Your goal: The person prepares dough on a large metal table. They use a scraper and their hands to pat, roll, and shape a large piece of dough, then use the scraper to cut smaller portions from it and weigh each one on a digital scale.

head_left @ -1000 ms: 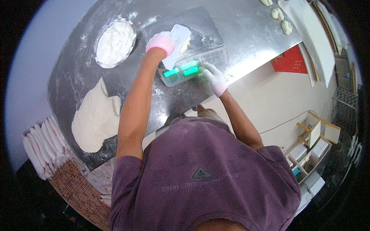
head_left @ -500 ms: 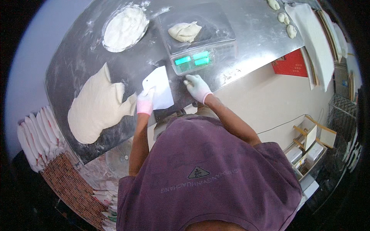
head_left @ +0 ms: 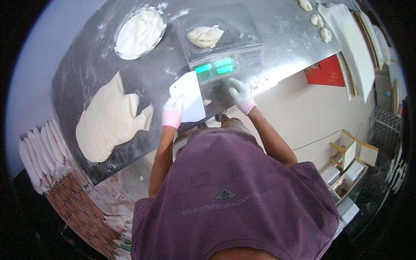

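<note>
My left hand, in a white glove with a pink cuff, grips a flat white dough scraper that has a small hole near its corner. A tiny bit of dough lies on the table beside the scraper's right edge. My right hand, gloved too, hovers by the table's front edge with fingers apart and nothing in them. Just beyond the hands stands a digital scale with lit green displays, bearing a lump of dough. A large slab of dough spreads over the table left of my left hand.
A round dish of white flour sits at the far left of the dark metal table. Several small dough pieces and a white cloth are at the far right. A red box and an open wooden box stand beyond the table.
My left hand and the scraper have moved right, toward the scale. My right hand has shifted right and its fingers have spread. A small dough bit now shows between them on the table.
</note>
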